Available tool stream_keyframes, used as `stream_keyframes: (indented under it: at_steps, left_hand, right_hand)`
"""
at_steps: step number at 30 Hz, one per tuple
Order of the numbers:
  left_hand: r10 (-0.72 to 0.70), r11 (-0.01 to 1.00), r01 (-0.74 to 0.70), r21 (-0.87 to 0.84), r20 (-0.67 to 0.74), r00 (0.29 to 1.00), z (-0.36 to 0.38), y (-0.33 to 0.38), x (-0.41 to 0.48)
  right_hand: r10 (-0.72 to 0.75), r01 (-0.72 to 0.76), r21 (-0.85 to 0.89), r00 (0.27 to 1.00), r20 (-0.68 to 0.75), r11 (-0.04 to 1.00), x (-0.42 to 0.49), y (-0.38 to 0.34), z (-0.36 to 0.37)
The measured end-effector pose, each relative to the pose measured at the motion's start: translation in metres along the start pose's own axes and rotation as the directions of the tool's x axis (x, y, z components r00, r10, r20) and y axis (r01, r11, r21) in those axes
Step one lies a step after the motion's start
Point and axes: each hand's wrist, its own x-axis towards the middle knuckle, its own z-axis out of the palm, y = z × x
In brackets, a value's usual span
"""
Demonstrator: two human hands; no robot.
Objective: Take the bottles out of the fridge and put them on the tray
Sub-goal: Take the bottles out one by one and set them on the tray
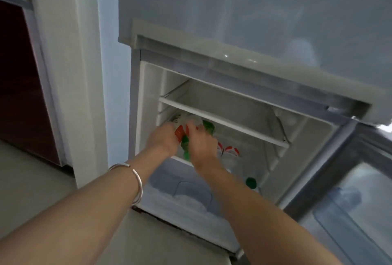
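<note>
Step in hand: removal of bottles from the fridge [148, 95]. Both hands reach onto the middle shelf [180, 159]. The left hand [164, 139] and the right hand [201, 144] each appear clamped on a bottle from the cluster of bottles [184, 137], though blur hides the fingers. Another bottle [230, 152] lies at 3 o'clock of the right hand, long axis roughly horizontal. A green cap [251, 182] shows at 5 o'clock. Next move: withdraw both bottles clear of the upper shelf [222, 121]. The tray is not in view.
</note>
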Motion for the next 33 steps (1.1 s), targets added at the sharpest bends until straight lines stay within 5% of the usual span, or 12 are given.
stream_keyframes:
  at_steps: [6,11,15,23,28,31,33]
  left_hand:
    - [0.087,0.995,-0.092,0.042,0.120,0.989,-0.029,0.024,-0.037]
    - [0.285,0.959,-0.278,-0.064,0.251,0.925,-0.061,0.076,-0.102]
    - [0.341,0.938,-0.296,-0.179,0.337,0.877,-0.078,0.119,-0.148]
    - [0.420,0.907,-0.352,-0.230,0.438,0.795,-0.166,0.237,-0.220]
    - [0.549,0.833,-0.499,-0.238,0.252,0.797,-0.224,0.329,-0.246]
    - [0.644,0.738,-0.579,-0.346,0.104,0.758,-0.238,0.379,-0.263]
    - [0.663,0.676,-0.605,-0.420,-0.012,0.749,-0.231,0.405,-0.264]
  right_hand:
    - [-0.168,0.163,0.091,0.984,0.055,0.983,-0.032,-0.002,-0.083]
    - [-0.047,-0.001,0.299,0.987,0.152,0.954,-0.060,0.010,-0.178]
    - [0.112,-0.207,0.487,0.970,0.217,0.849,-0.090,0.025,-0.253]
    - [0.101,-0.253,0.656,0.960,0.261,0.711,-0.152,0.067,-0.413]
    - [-0.010,-0.245,0.633,0.929,0.371,0.734,-0.178,0.098,-0.461]
    - [0.102,-0.142,0.757,0.990,0.100,0.637,-0.173,0.120,-0.463]
    - [0.213,-0.099,0.745,0.975,-0.060,0.660,-0.164,0.141,-0.467]
